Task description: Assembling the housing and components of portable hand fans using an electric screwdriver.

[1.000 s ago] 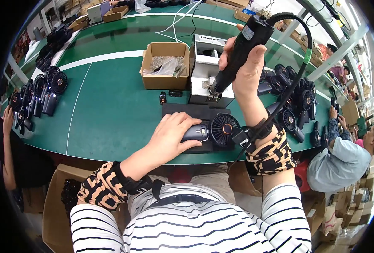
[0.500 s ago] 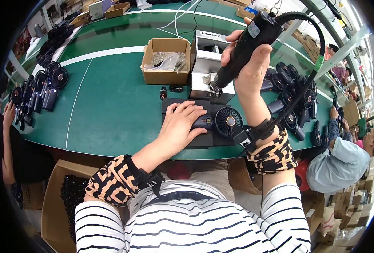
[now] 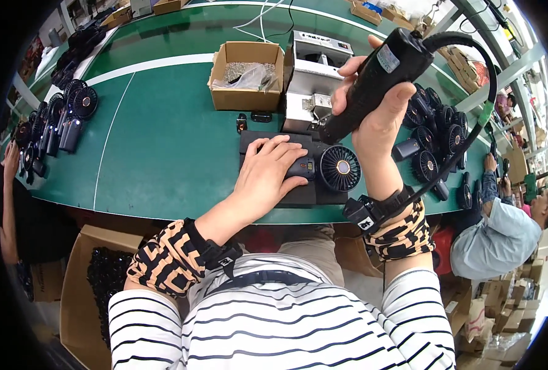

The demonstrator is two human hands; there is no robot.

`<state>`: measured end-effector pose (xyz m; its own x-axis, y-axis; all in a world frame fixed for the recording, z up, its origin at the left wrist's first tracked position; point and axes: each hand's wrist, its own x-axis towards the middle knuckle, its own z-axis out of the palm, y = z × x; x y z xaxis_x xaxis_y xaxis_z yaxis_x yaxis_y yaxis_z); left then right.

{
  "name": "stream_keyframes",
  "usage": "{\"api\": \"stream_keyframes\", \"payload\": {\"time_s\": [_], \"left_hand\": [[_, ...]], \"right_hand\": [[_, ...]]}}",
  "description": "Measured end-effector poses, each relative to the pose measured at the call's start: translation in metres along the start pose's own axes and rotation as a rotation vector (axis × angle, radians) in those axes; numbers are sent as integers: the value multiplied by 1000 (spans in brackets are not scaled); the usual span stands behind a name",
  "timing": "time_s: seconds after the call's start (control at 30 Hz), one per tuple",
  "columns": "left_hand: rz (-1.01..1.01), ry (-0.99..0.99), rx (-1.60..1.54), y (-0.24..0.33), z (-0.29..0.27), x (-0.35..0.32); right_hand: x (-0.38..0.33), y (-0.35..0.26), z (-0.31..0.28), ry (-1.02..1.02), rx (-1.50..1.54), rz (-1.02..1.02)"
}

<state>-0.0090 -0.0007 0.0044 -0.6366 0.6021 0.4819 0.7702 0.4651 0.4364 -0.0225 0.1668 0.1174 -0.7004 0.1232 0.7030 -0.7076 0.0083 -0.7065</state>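
Note:
My left hand (image 3: 268,171) lies over the handle of a black handheld fan (image 3: 300,166), fingers curled across it and thumb along its near side. It presses the fan onto a flat black block (image 3: 298,196). The round fan head (image 3: 340,168) sticks out to the right with its grille up. My right hand (image 3: 376,114) grips a black electric screwdriver (image 3: 379,83), tilted with its lower end down-left, just above the fan head's far-left edge. I cannot make out the tip. Behind it stands a metal screw feeder (image 3: 303,111).
A cardboard box (image 3: 244,97) of small metal parts sits left of the feeder, with two small dark pieces (image 3: 261,116) before it. More fans lie piled at left (image 3: 70,132) and right (image 3: 425,163). A co-worker (image 3: 502,228) sits at right. The screwdriver's cable (image 3: 487,92) arches rightward.
The screwdriver has come away from the metal feeder toward the fan, moving slightly right and nearer. My left hand still holds the fan on the block. The whole view has shifted slightly.

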Motion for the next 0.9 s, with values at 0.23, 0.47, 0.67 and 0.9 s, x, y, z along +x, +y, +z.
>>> {"api": "stream_keyframes", "payload": {"time_s": [0.23,0.47,0.67,0.9], "left_hand": [[-4,43,3,2,3,0],[-20,15,-18,4,0,3],[-33,10,-44,3,1,1],[-35,-7,-23,2,1,0]], "right_hand": [[-18,-1,-1,11,16,86],[-27,14,-12,22,193,170],[-46,13,-7,-50,257,170],[-34,12,-9,-22,174,169]]}}
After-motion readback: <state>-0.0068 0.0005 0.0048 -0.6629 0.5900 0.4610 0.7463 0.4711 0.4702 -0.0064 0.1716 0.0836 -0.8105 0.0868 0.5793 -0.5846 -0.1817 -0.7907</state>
